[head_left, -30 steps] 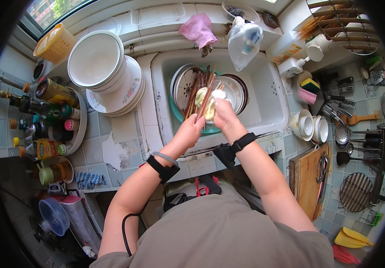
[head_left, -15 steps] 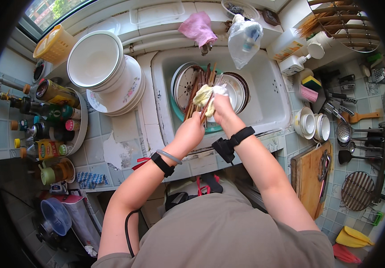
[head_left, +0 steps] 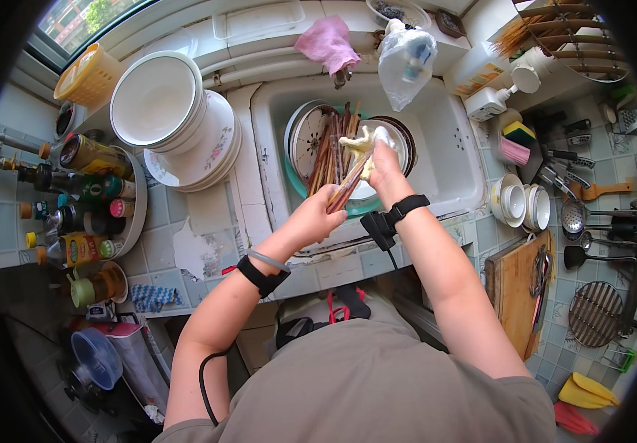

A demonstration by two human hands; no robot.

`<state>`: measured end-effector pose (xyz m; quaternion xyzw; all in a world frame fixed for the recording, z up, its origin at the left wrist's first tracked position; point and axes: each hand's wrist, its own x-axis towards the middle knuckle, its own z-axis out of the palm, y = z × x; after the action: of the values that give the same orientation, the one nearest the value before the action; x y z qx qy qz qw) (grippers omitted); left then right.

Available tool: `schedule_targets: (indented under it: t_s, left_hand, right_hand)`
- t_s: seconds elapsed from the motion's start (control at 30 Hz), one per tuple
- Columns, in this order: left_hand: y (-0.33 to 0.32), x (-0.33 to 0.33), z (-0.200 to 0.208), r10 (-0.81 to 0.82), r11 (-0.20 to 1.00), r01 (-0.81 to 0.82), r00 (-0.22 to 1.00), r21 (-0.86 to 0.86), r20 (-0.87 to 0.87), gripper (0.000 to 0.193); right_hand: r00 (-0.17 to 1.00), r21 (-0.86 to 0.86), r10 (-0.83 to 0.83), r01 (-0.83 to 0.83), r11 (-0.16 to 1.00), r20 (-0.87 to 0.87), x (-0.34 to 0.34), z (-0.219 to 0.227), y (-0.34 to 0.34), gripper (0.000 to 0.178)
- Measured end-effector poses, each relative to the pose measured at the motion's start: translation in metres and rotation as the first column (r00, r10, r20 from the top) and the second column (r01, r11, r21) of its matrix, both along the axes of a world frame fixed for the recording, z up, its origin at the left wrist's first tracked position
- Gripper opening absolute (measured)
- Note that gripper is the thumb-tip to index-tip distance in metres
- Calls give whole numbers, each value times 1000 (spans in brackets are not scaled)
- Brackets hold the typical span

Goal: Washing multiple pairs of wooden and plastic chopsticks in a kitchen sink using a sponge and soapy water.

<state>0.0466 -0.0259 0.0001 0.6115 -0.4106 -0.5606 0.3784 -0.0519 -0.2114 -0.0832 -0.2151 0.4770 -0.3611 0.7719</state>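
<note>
Over the white sink (head_left: 448, 177), my left hand (head_left: 314, 221) grips the near ends of a few chopsticks (head_left: 346, 189). My right hand (head_left: 386, 167) is closed round a pale yellow cloth (head_left: 357, 143) pressed about the upper part of those chopsticks. Just left of them, a thick bundle of brown chopsticks (head_left: 324, 159) leans in a teal basin (head_left: 291, 177). Patterned plates (head_left: 307, 133) stand in the basin behind the bundle, and brown-rimmed dishes (head_left: 408, 140) lie partly hidden behind my right hand.
Left of the sink rise stacked bowls (head_left: 155, 103) on floral plates (head_left: 224, 151), beside a tray of bottles (head_left: 138, 214). A pink cloth (head_left: 326, 44) covers the faucet, near a hanging plastic bag (head_left: 405, 66). Small bowls (head_left: 510, 201) and a cutting board (head_left: 518, 292) stand at the right.
My left hand has drawn a little left and nearer, and my right hand a little right with the cloth. The held chopsticks now show apart from the bundle.
</note>
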Motion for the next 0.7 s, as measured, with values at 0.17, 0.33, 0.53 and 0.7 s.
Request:
schedule_targets:
  t_s: [0.17,0.33,0.53,0.7]
  left_hand:
    - [-5,23,-22,101,964,126,639,233,-762,25]
    - [-24,8,-66,165,953,29,784,-302,598,21]
    - [5,-10,-18,-14,997,71,670,-45,742,9]
    - [15,-14,-13,12,978,133,732,-159,681,18]
  right_hand:
    - [983,-102,118,-104,989,139,15,21,17,20]
    - [911,-630,-120,-172,757,-394,46,-15,81,44]
    - [926,-337,-65,-69,939,-371,20,5,33,37]
    - [948,-89,-71,46,995,-310,-16,-13,-17,23]
